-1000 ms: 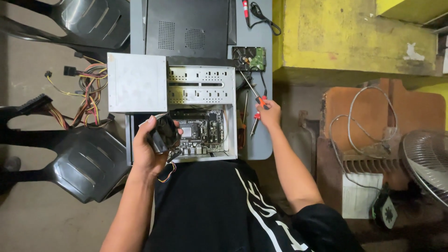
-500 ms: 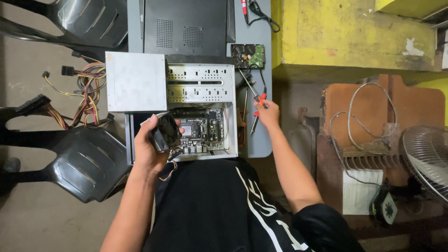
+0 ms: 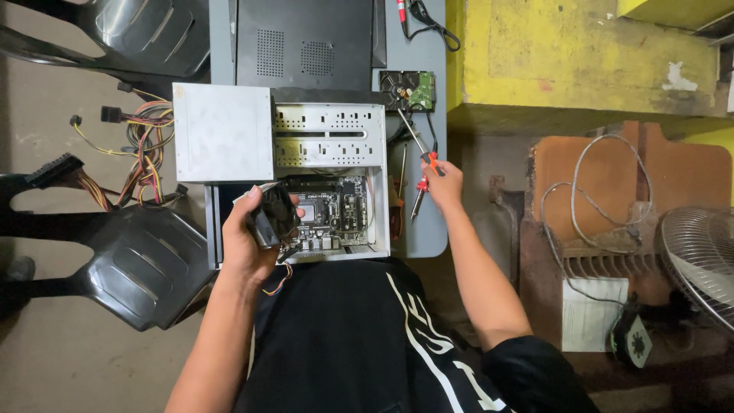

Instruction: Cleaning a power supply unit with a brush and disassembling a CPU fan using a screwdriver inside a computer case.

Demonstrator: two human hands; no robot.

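Grip: left hand (image 3: 246, 243) clutching a black cooler fan (image 3: 274, 216)
Right hand (image 3: 442, 182): pinching a red-handled screwdriver (image 3: 420, 195)
Spot: fan's over the open computer case (image 3: 378, 229)

Both hands (image 3: 248, 237) (image 3: 443, 182) seemingly closed, gripping

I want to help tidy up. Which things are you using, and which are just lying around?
In use:
left hand, cooler fan
right hand, screwdrivers
open computer case, motherboard

Lying about:
hard drive
black chairs
standing fan
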